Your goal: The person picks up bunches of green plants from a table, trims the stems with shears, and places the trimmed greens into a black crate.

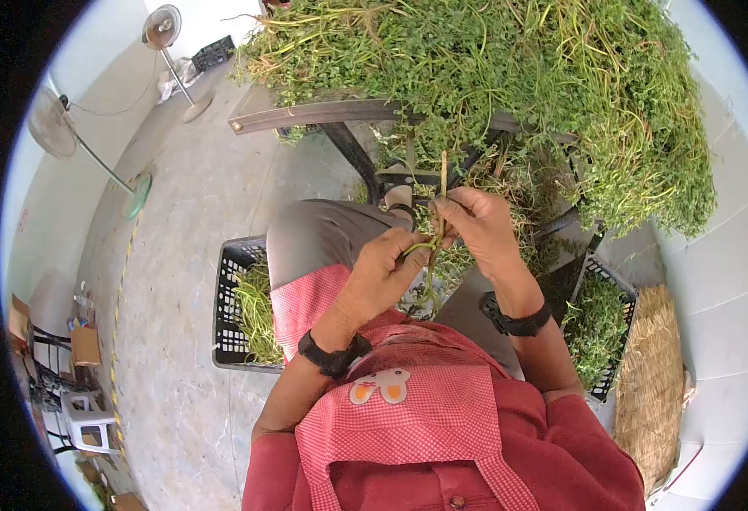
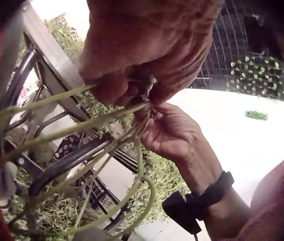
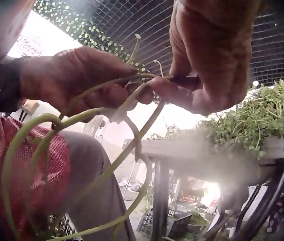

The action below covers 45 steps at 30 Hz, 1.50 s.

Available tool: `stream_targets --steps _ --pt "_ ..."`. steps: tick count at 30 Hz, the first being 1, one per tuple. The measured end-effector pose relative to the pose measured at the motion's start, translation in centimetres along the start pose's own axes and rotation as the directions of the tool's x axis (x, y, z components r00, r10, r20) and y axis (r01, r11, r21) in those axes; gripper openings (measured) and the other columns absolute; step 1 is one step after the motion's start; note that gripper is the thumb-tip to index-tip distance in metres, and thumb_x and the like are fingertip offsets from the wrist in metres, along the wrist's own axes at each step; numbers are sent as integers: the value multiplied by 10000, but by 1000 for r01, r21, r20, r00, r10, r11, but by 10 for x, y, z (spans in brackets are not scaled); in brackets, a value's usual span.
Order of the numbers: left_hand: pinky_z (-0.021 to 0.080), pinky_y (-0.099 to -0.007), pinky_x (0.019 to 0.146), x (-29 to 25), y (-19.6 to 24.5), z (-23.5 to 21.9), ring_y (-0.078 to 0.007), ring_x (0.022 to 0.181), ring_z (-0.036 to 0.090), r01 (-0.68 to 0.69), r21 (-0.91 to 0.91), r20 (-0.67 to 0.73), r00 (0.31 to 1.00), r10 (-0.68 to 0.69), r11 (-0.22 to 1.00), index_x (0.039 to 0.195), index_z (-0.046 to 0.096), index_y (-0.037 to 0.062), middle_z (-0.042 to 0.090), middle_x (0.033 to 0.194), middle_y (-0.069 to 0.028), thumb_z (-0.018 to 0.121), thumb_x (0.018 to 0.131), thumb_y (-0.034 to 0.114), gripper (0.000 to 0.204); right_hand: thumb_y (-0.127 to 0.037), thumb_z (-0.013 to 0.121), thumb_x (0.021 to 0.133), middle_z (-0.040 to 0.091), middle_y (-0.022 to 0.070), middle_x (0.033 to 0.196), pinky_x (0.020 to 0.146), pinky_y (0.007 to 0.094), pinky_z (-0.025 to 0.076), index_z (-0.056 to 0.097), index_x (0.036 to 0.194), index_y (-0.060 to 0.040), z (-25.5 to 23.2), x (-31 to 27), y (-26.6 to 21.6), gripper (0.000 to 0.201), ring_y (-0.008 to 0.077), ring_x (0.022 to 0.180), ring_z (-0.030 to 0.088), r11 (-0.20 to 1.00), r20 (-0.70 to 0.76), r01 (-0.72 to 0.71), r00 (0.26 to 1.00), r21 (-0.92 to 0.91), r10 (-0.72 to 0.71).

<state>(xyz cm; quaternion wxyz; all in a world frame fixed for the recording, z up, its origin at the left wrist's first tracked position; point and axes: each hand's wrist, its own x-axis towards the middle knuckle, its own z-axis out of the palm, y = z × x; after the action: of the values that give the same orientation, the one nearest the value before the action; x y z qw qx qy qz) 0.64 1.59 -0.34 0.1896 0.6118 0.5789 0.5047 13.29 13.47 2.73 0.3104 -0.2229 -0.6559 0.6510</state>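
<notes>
Both hands meet above the lap in the head view, on a few long green stems (image 1: 432, 247). The left hand (image 1: 388, 271) pinches the stems between thumb and fingers, and the right hand (image 1: 478, 228) pinches them just above and to the right, with a stiff end standing upright past its fingers. In the left wrist view the stems (image 2: 76, 129) trail from the left hand (image 2: 149, 47), close against the right hand (image 2: 174, 135). Looped stems (image 3: 109, 173) hang below the left hand (image 3: 81, 80) and right hand (image 3: 209, 60) in the right wrist view.
A heap of leafy greens (image 1: 476, 60) covers the table (image 1: 306, 115) ahead. Black crates with greens stand at left (image 1: 219, 315) and right (image 1: 625, 341), beside a straw mat (image 1: 650, 383). Two fans (image 1: 163, 27) and a white stool (image 1: 88, 419) are further left.
</notes>
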Motion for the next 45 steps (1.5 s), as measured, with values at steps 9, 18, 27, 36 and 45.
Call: stream_targets --steps 9,18,27,36,45 --pt "457 -445 612 1 6 7 -377 716 559 101 440 -94 993 -66 892 837 502 15 563 758 -183 508 840 122 108 -149 585 862 595 19 690 484 201 448 638 914 14 16 -6 8 179 48 551 538 986 -133 87 985 -140 -106" --pt "356 -272 435 -7 -30 -20 -108 472 451 364 -520 -93 875 -475 773 839 516 39 462 591 5 464 941 261 250 -127 612 851 613 57 660 430 201 435 619 840 21 9 -5 -18 149 74 512 555 976 -199 218 955 -27 -219" --pt "327 -228 475 -7 6 6 -38 545 387 218 -317 -159 947 -279 923 821 617 35 489 609 24 582 892 222 203 -189 624 860 569 66 617 389 217 446 577 796 41 -3 6 -8 244 94 473 542 986 -280 164 947 13 -154" --pt "421 -337 640 3 10 17 -243 677 510 166 52 -214 965 -151 985 922 591 5 502 733 -129 578 841 112 135 -147 586 878 612 62 709 496 234 523 576 863 25 18 -4 -3 173 94 590 583 971 -260 186 955 150 -143" --pt "435 -400 646 -5 3 27 -390 754 539 -88 266 -87 990 115 960 1025 485 26 509 734 -171 495 845 67 186 -144 594 876 583 27 651 446 207 420 565 814 4 7 -8 10 163 55 528 533 967 -311 251 924 49 -224"
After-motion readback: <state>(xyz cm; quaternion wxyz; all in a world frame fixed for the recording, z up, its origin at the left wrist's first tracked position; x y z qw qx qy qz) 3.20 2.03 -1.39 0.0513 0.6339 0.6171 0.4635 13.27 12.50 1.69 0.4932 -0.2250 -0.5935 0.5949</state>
